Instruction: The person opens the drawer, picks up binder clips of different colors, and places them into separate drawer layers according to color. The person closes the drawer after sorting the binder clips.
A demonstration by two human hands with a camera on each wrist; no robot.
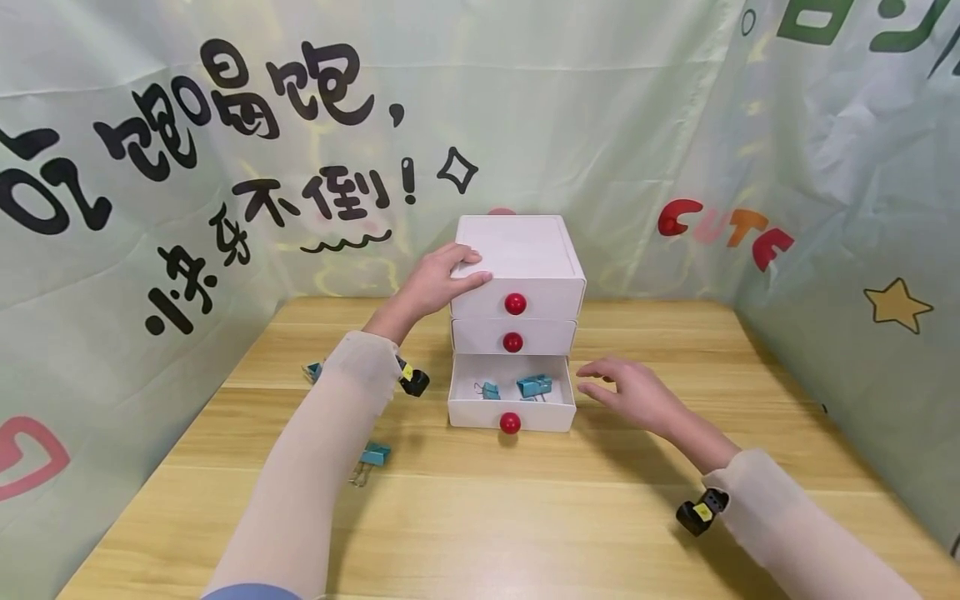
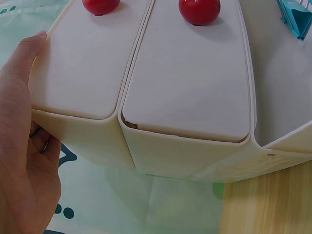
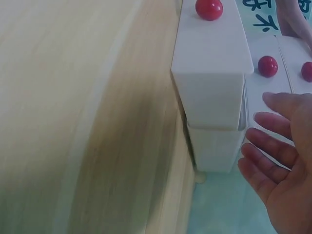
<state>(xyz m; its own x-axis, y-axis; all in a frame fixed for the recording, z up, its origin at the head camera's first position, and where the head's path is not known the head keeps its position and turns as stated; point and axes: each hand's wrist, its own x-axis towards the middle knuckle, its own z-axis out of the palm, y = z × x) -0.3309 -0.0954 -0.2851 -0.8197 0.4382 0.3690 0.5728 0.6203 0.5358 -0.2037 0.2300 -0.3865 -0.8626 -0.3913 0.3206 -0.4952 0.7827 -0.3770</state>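
A white three-drawer box point(image 1: 517, 246) with red round knobs stands at the table's back. Its bottom drawer point(image 1: 480, 414) is pulled out, with teal binder clips point(image 1: 535, 385) lying inside. My left hand point(image 1: 438, 279) rests on the box's top left corner; in the left wrist view the thumb touches the front top edge, while the other fingers are partly hidden. Just right of the pulled-out drawer, my right hand point(image 1: 626, 390) hovers with fingers loosely bent and nothing held. The right wrist view shows a gap between its fingertips and the box.
On the wooden table point(image 1: 480, 517), left of the box, lies a teal binder clip point(image 1: 376, 454). Another teal clip point(image 1: 313, 372) is partly hidden behind my left arm. Printed cloth point(image 1: 615, 125) hangs behind the table and along both sides.
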